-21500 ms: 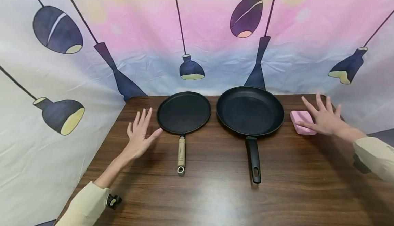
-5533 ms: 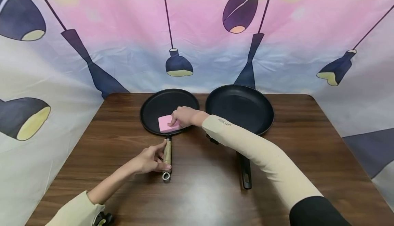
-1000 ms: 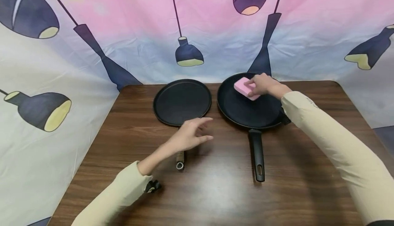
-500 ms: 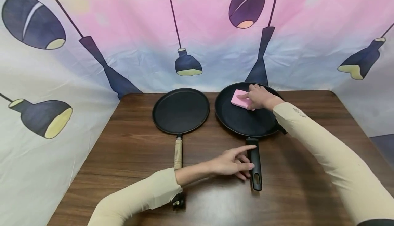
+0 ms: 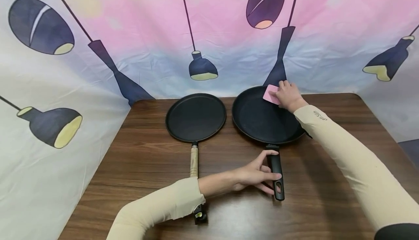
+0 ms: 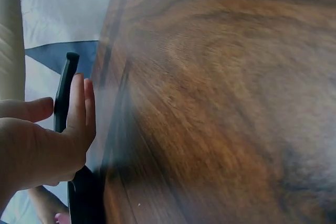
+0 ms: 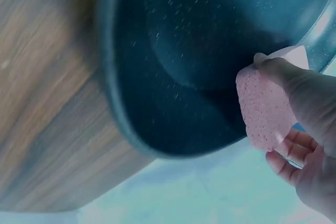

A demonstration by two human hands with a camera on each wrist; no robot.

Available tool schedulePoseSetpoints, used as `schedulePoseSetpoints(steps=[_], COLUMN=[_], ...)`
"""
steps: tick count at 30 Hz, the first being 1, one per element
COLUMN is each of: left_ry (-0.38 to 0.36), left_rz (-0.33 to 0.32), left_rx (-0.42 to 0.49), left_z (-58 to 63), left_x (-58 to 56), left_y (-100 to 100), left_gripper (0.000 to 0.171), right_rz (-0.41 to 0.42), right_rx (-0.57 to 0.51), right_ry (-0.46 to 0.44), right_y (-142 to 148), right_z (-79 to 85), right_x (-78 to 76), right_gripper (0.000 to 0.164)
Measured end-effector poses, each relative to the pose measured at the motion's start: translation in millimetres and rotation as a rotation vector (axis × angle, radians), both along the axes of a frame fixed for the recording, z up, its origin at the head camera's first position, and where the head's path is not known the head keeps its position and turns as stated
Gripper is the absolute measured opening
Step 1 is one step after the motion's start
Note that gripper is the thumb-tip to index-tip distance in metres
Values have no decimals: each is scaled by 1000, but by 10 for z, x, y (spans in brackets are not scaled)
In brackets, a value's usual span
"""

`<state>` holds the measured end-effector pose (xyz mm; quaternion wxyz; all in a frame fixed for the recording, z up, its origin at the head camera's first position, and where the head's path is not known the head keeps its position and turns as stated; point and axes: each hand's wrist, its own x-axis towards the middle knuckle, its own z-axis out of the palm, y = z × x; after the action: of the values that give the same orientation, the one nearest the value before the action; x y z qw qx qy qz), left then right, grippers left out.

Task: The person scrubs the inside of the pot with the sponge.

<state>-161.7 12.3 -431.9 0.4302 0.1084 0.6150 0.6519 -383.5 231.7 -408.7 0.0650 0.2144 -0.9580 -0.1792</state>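
My right hand (image 5: pixel 289 95) grips a pink sponge (image 5: pixel 269 94) at the far rim of the large black frying pan (image 5: pixel 260 120). In the right wrist view, the porous sponge (image 7: pixel 265 108) sits tilted against the pan's side wall, thumb on one face and fingers on the other. My left hand (image 5: pixel 253 174) holds the frying pan's black handle (image 5: pixel 276 165), with the thumb on top. The left wrist view has the handle (image 6: pixel 64 98) between thumb and fingers.
A flat black crepe pan (image 5: pixel 196 118) with a wooden handle (image 5: pixel 194 160) lies to the left; my left forearm crosses over its handle end. Both pans stand near the back edge of the brown wooden table (image 5: pixel 131 174), before a printed cloth (image 5: pixel 157 32).
The sponge moved from the crepe pan to the frying pan, then up to its far right rim. My left hand left the crepe pan's handle and took hold of the frying pan's handle.
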Motion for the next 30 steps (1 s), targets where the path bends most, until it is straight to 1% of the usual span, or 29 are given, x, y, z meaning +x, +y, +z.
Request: schedulePoseSetpoints(steps=[2, 4, 10, 13, 16, 17, 19, 22, 25, 30], left_ry=[-52, -75, -87, -91, -101, -104, -107, -105, -102, -96], left_rz=[18, 31, 46, 44, 34, 31, 33, 47, 66, 84], left_rx=[23, 25, -2, -12, -9, -6, 6, 25, 28, 13], left_z=[0, 3, 15, 12, 8, 8, 17, 25, 26, 15], left_x=[-7, -12, -20, -8, -1, 0, -10, -21, -22, 0], left_y=[19, 35, 54, 59, 57, 53, 50, 46, 47, 59], left_gripper=[58, 57, 57, 57, 57, 57, 57, 57, 58, 58], right_rz=[4, 10, 6, 10, 19, 18, 2, -32, -56, -57], right_rx=[3, 8, 25, 12, 3, 8, 25, 69, 79, 23], right_ry=[18, 34, 47, 61, 63, 57, 35, -11, -65, -171], right_y=[26, 56, 156, 205, 249, 254, 270, 284, 308, 371], right_z=[23, 53, 138, 130, 108, 108, 137, 195, 250, 316], right_x=[21, 40, 92, 133, 168, 178, 194, 217, 256, 346], right_gripper=[54, 49, 42, 36, 34, 33, 36, 47, 58, 58])
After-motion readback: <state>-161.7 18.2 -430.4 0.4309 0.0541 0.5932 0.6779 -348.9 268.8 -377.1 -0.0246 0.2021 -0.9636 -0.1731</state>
